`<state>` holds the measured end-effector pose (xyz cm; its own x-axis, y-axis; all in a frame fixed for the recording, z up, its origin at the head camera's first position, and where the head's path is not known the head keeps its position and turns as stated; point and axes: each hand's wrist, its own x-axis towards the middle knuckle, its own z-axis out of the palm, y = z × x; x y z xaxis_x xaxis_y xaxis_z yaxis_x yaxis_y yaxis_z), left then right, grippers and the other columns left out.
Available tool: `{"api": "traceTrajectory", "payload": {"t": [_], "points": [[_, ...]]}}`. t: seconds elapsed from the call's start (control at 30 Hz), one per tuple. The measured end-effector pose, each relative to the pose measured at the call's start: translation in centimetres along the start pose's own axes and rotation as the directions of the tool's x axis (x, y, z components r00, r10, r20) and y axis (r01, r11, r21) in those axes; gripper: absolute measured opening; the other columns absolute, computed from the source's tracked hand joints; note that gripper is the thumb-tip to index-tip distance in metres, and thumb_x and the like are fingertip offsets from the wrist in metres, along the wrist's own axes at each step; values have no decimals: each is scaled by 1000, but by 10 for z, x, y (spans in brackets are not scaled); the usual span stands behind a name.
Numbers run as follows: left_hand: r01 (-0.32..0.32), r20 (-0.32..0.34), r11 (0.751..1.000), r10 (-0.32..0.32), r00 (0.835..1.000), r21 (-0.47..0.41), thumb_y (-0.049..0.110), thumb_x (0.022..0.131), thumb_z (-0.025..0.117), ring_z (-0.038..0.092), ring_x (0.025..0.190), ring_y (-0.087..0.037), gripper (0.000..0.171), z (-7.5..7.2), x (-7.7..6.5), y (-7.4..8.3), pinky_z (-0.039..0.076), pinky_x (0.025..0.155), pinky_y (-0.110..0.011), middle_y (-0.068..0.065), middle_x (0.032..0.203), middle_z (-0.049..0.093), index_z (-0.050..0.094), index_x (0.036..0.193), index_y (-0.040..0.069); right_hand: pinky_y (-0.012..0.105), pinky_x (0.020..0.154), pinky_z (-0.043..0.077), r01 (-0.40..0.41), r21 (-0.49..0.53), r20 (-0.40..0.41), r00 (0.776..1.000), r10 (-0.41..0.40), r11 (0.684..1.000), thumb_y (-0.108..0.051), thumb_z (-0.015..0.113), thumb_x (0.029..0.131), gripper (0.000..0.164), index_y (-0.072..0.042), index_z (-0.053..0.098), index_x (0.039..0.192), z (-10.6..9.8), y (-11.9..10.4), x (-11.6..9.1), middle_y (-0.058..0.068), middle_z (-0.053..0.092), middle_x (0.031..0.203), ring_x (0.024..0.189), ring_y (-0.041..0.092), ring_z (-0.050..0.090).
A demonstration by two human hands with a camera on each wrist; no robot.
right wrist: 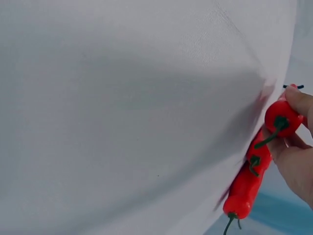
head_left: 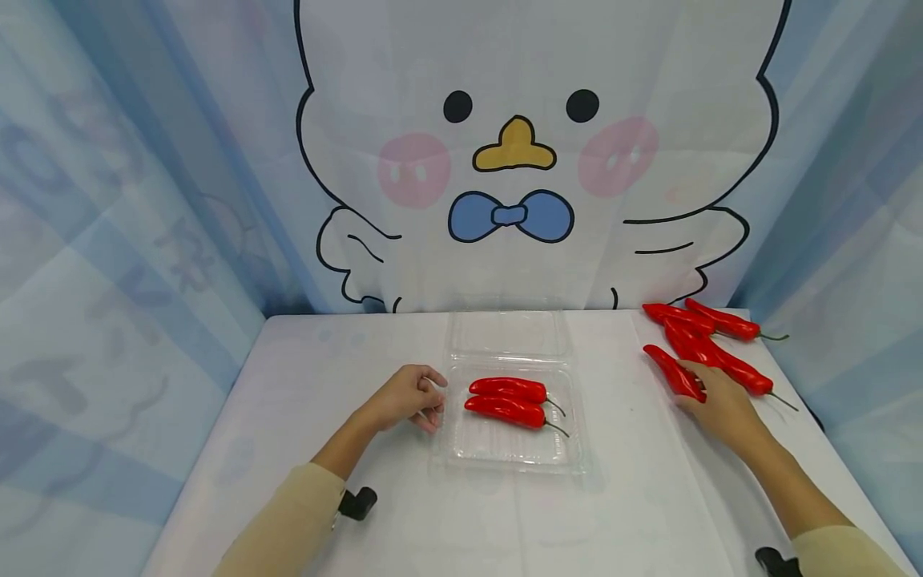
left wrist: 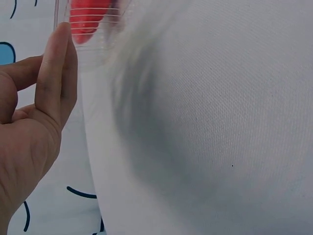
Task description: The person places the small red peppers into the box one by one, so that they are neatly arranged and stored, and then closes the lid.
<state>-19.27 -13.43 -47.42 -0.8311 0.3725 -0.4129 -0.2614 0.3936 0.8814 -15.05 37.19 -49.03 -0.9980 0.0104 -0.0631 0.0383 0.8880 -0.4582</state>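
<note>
My right hand pinches a red chili pepper between thumb and fingers at the right side of the table. The right wrist view shows the held chili pepper with its green stem pointing out, above other peppers. In the middle stands a clear plastic box, its lid folded back behind it. Two red peppers lie side by side inside, an upper one and a lower one, stems to the right. My left hand is at the box's left side, fingertips right at its wall, holding nothing.
Several more red peppers lie in a loose pile at the table's back right, beside and behind my right hand. A white cloth covers the table. A curtain with a cartoon face hangs behind the back edge.
</note>
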Motion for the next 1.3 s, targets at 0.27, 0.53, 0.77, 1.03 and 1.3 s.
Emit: {"api": "traceTrajectory", "payload": {"t": [0.27,0.53,0.77,1.03,1.3], "points": [[-1,0,1000,1,1000,-2,-1,98,65,67,60,-17,31,0,0,-1,65,61,-36,-14,84,70,57,127,-5,67,91,57,41,32,-13,999,-41,999,-19,85,84,83,7,42,150,-4,-6,-1,36,49,140,122,55,49],[-1,-4,1000,1,1000,-1,-2,98,64,67,61,-17,31,0,-1,0,65,61,-36,-14,85,70,57,128,-5,62,87,61,100,40,-32,995,-99,994,-13,86,82,79,3,47,148,-5,-24,1,32,54,136,119,51,54],[-7,3,1000,7,1000,2,-1,98,64,67,61,-17,31,0,-1,1,65,61,-35,-15,85,70,57,128,-5,59,84,63,137,42,-41,990,-135,990,-13,86,83,76,-1,49,148,-5,-42,0,29,56,135,117,47,56],[-2,-1,1000,2,1000,6,0,98,64,67,61,-17,30,0,-1,0,65,61,-35,-14,85,70,57,127,-5,58,85,63,226,24,-56,973,-224,974,-12,85,84,70,-5,54,146,-7,-67,-4,26,60,132,113,40,59],[5,-6,1000,-5,1000,11,1,98,65,68,62,-17,31,0,1,-1,65,61,-35,-14,86,71,58,128,-3,54,84,64,281,37,-27,960,-280,959,-10,84,85,69,-6,54,146,-6,-93,-6,25,60,133,111,39,62]]}}
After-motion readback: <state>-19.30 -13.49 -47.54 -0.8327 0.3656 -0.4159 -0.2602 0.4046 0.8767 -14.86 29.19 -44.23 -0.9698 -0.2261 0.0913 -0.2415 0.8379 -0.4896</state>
